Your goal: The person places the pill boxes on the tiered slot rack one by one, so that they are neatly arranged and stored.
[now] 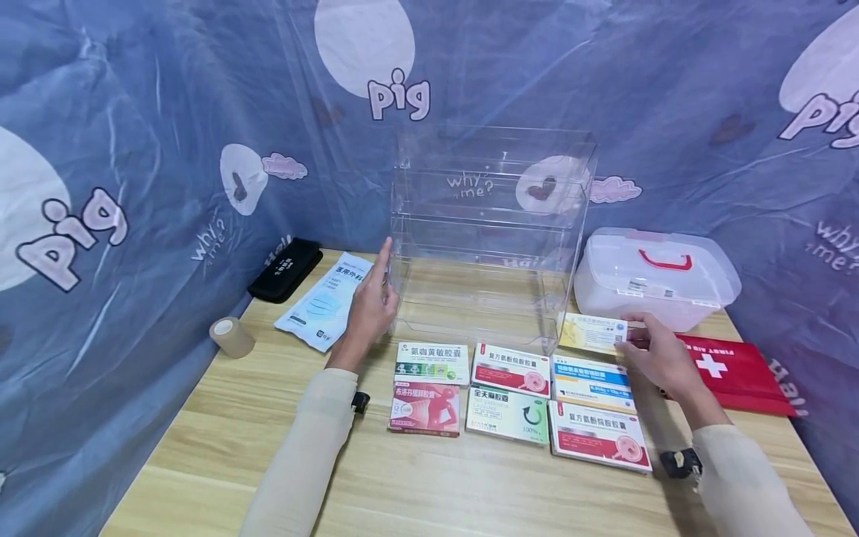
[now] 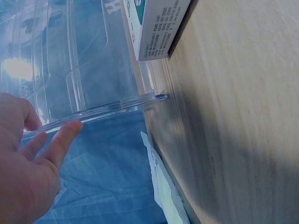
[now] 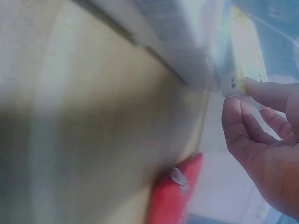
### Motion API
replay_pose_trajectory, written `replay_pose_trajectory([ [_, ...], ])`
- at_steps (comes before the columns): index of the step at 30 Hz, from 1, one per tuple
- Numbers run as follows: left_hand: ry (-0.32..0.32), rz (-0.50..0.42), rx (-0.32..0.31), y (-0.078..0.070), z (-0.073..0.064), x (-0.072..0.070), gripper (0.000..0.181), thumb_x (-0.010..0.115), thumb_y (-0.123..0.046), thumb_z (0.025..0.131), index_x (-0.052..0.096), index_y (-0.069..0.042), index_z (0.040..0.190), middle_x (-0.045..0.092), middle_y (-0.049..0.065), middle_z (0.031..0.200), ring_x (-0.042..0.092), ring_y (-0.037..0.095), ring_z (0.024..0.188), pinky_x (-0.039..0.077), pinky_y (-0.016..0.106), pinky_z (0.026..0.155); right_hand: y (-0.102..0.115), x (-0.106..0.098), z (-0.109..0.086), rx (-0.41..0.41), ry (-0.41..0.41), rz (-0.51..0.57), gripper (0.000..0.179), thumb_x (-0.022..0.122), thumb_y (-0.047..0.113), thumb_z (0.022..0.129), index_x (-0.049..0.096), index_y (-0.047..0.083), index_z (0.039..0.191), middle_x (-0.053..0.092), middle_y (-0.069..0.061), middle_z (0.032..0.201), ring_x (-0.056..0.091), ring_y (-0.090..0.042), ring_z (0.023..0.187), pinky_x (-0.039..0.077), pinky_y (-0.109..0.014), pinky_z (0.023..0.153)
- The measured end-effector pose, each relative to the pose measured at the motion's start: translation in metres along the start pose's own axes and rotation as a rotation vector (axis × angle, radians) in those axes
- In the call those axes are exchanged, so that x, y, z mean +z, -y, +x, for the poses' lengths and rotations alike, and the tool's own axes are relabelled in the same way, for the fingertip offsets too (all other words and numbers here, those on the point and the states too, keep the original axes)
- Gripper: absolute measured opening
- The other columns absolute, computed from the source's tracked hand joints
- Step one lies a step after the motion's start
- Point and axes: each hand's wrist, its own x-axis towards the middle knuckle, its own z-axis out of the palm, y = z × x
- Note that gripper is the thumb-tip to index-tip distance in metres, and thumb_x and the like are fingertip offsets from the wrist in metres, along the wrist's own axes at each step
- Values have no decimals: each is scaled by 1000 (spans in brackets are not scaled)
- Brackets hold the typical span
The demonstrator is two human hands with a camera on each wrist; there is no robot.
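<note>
A clear acrylic display rack (image 1: 483, 216) with stepped tiers stands on the table in the head view. My left hand (image 1: 372, 302) is at its left side panel, index finger extended along the edge; the left wrist view shows the fingertips (image 2: 72, 127) against that panel. My right hand (image 1: 661, 354) pinches the right end of a yellow-and-white medicine box (image 1: 593, 333), beside the rack's lower right corner. In the right wrist view, thumb and fingers hold the end of this medicine box (image 3: 247, 51). Its far end is partly hidden behind clear plastic.
Several medicine boxes (image 1: 506, 414) lie in two rows before the rack. Right are a lidded clear case (image 1: 658, 276) and a red first aid pouch (image 1: 738, 373). Left lie a mask packet (image 1: 325, 302), a black case (image 1: 285, 270) and a tan tape roll (image 1: 232, 337).
</note>
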Motion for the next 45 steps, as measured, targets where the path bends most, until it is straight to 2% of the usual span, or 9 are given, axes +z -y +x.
replay_pose_trajectory([
  [3, 5, -5, -6, 0, 0, 0, 94, 56, 11, 98, 16, -25, 175, 37, 12, 175, 55, 37, 146, 58, 46, 89, 3, -8, -2, -40, -52, -2, 64, 71, 12, 103, 40, -1, 158, 55, -39, 144, 57, -57, 123, 58, -66, 98],
  [7, 0, -1, -1, 0, -1, 0, 93, 56, 11, 98, 18, -24, 175, 39, 13, 174, 61, 38, 137, 57, 45, 85, 7, -22, -6, -55, -123, -17, 62, 70, 11, 103, 42, -1, 156, 58, -41, 139, 60, -58, 121, 60, -20, 79],
  [11, -7, 6, 4, 1, -1, 0, 90, 56, 11, 97, 21, -21, 174, 42, 15, 172, 66, 39, 128, 58, 46, 86, 14, -41, -9, -55, -206, -5, 58, 70, 12, 103, 45, -2, 153, 63, -41, 134, 73, -22, 103, 41, -1, 66],
  [14, -2, 4, 2, 0, -1, 0, 90, 56, 10, 98, 21, -21, 174, 41, 14, 173, 66, 40, 126, 57, 47, 86, 20, -57, -9, -51, -278, 52, 53, 72, 9, 101, 48, 1, 148, 80, -3, 105, 60, 17, 83, 45, -2, 65],
  [16, 2, 5, 0, 0, -1, -1, 90, 55, 10, 98, 20, -21, 174, 40, 14, 173, 64, 40, 131, 58, 48, 89, 26, -68, -11, -40, -317, 113, 48, 71, 8, 101, 52, 8, 144, 71, 25, 92, 49, 30, 79, 47, -3, 65],
  [18, 6, 4, -2, 1, -1, -1, 91, 55, 10, 98, 19, -23, 175, 39, 13, 174, 61, 40, 137, 59, 49, 92, 35, -77, -12, -39, -358, 184, 46, 71, 5, 100, 54, 18, 141, 52, 44, 89, 52, 29, 81, 49, -2, 67],
  [25, -9, -3, 8, 3, 1, -1, 92, 56, 12, 97, 20, -23, 174, 36, 9, 176, 59, 39, 141, 59, 50, 97, 79, -94, -10, 18, -454, 252, 60, 69, 15, 103, 47, 39, 154, 59, 29, 116, 57, 15, 99, 48, -3, 89],
  [30, -1, -2, 1, 4, 0, 0, 93, 55, 10, 97, 18, -25, 175, 35, 9, 176, 59, 40, 140, 59, 50, 94, 114, -95, 2, -19, -486, 277, 63, 69, 14, 103, 47, 36, 157, 63, 20, 127, 60, 6, 108, 49, -8, 95],
  [45, 6, 10, -9, -1, -1, -3, 94, 57, 12, 96, 19, -24, 174, 40, 13, 174, 67, 41, 107, 58, 50, 83, 199, -80, 64, -320, -583, 409, 56, 69, -8, 96, 60, 17, 144, 65, 22, 97, 66, 3, 92, 53, -5, 80],
])
